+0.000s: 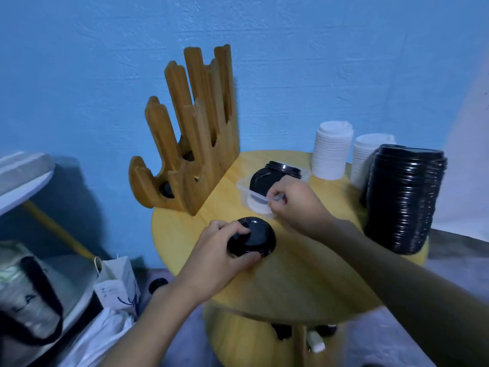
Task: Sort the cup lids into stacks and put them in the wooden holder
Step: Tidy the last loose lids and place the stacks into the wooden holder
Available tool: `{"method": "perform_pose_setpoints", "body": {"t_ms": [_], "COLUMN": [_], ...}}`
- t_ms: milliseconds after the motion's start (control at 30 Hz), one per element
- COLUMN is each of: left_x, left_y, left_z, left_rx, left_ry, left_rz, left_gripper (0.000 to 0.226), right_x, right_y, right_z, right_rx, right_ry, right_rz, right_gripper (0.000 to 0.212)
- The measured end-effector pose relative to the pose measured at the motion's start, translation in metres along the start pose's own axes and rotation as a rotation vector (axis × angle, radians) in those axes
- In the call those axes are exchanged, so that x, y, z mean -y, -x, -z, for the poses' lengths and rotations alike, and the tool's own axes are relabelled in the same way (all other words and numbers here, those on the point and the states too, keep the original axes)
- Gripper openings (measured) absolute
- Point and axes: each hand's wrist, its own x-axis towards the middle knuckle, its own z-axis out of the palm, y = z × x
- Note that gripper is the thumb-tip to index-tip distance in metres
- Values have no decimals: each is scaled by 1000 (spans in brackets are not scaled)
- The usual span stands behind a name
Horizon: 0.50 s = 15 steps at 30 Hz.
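The left hand [219,250] curls round a black lid [254,239] on the near bench [304,274], likely starting a stack, while the right hand [293,205] pinches the clear tub [244,186] rim, seemingly steadying it, with the wooden holder [190,144] far left.

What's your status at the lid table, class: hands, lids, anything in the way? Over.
Left hand grips black lid on table. Right hand pinches clear tub rim. Nothing between hands and wooden holder.
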Motion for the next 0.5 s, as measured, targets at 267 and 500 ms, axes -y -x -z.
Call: {"method": "perform_pose_setpoints", "body": {"t_ms": [267, 500], "left_x": [-10, -5], "left_y": [21, 19], "left_z": [-5, -5], "left_rx": [-32, -57], "left_ry": [-154, -151], "left_rz": [-25, -20], "left_gripper": [47, 44], "right_x": [16, -2], "right_y": [-5, -33], "right_z": [33, 29], "right_rx": [-207, -50], "right_ry": [162, 308], "right_rz": [-131, -274], "right_gripper": [40, 44]}}
